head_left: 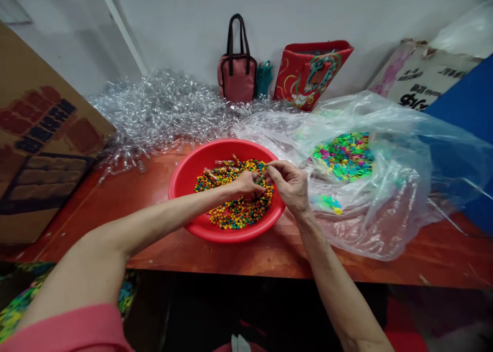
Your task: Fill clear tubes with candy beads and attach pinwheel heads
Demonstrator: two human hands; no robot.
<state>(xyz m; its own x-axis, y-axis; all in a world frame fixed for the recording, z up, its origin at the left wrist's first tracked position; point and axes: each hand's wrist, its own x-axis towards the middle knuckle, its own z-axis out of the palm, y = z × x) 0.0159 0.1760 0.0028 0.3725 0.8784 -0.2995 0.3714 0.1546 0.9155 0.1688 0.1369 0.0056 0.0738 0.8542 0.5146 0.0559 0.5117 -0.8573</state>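
Handling beads at the red basin

Left hand [248, 183] was over the multicoloured beads [234, 219] inside the red basin [187, 174], fingers curved; whether they gripped anything could not be told. Right hand [291, 186], at the basin's 3 o'clock rim, had thumb and forefinger pinched on a small item [263, 179], too blurred to identify. Clear tubes [211, 174] lay on the beads toward 11 o'clock. Beyond the basin: heaped clear pieces [165, 108] at 11 o'clock, plastic bag [389, 208] with coloured pieces [346, 156] at 3 o'clock.
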